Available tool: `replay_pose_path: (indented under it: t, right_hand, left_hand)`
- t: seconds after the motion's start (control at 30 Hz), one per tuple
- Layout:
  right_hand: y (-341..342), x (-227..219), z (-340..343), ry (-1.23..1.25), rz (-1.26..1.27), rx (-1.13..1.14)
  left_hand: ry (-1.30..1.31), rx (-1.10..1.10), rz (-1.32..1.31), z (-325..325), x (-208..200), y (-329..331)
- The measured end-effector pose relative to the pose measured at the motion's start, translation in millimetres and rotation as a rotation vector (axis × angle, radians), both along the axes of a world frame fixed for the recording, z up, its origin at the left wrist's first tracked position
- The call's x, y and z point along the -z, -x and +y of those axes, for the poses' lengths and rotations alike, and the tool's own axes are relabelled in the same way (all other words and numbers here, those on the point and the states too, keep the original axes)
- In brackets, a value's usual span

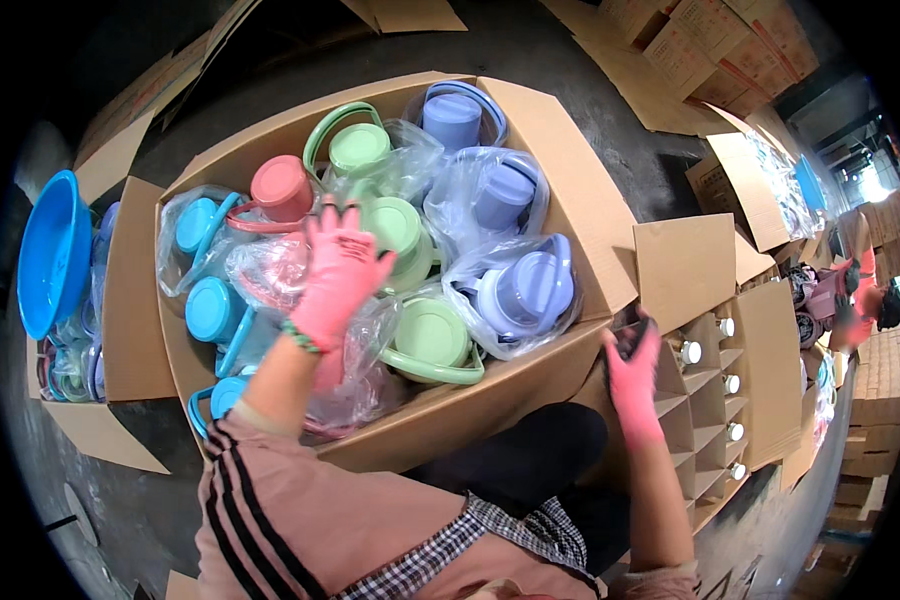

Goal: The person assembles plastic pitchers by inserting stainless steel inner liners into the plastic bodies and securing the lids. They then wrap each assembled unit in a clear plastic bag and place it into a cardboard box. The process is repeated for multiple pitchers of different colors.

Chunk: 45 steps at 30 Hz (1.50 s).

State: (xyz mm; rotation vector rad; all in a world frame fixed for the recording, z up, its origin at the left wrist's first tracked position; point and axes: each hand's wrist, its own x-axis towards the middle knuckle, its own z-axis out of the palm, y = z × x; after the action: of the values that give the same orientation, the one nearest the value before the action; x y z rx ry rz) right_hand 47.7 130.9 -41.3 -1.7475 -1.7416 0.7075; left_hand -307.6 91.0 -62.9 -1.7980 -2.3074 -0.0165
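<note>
My left hand (336, 275), in a pink glove, reaches over a large open carton (530, 375). Its fingers are spread over a bagged red-pink pot (282, 188) and beside a green lidded pot (395, 226); whether it touches them I cannot tell. Around it stand plastic pots with loop handles, many in clear bags: blue ones (213, 310) at left, another green one (430, 333) near the front, purple ones (536, 290) at right. My right hand (634, 375), also gloved, is at the carton's right corner, beside a divided carton (705, 385). Its thumb and fingers look apart, with nothing visible between them.
White-capped bottles (690, 352) stand in the divided carton. A blue basin (54, 254) rests on another carton of goods at left. Stacked cartons (725, 50) fill the far right, with an open carton (740, 190) below. Another person (860, 290) in pink is at the right edge.
</note>
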Motion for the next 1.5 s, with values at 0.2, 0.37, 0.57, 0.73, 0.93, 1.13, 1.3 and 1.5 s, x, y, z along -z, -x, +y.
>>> replay_pose_path:
  t: [0.2, 0.37, 0.57, 0.73, 0.93, 1.13, 1.3, 1.5]
  right_hand:
    - [-94.4, 33.9, -121.1, -0.023, -0.255, -0.046]
    - [-71.2, 64.0, -154.6, -0.073, -0.129, 0.029]
    - [-90.7, 55.0, -158.6, -0.011, -0.058, 0.022]
    - [-102.4, 61.2, -181.7, -0.008, 0.017, 0.039]
    - [-111.8, 29.5, -190.1, -0.031, -0.032, -0.03]
    - [-114.1, -51.2, -170.1, -0.414, 0.32, -0.027]
    - [-140.6, -113.9, -148.9, -0.611, 0.872, -0.16]
    - [-204.8, -14.6, -157.8, -0.032, 1.527, 0.056]
  left_hand:
    - [0.147, 0.177, -0.15, 35.4, -78.9, -20.1]
    - [-0.111, 0.318, -0.118, 145.4, -43.8, -88.8]
    - [-0.043, 0.298, -0.414, 172.7, 14.1, -57.3]
    - [-0.206, 0.328, -0.499, 128.9, -54.2, -76.5]
    - [-0.572, 0.774, -0.329, 72.3, -202.4, -137.3]
    - [-0.597, 0.9, -0.33, -21.5, -346.3, -206.9]
    - [-0.462, 0.979, -0.445, -87.0, -387.2, -261.0]
    - [-0.22, 1.284, -0.817, -116.3, -363.1, -302.5]
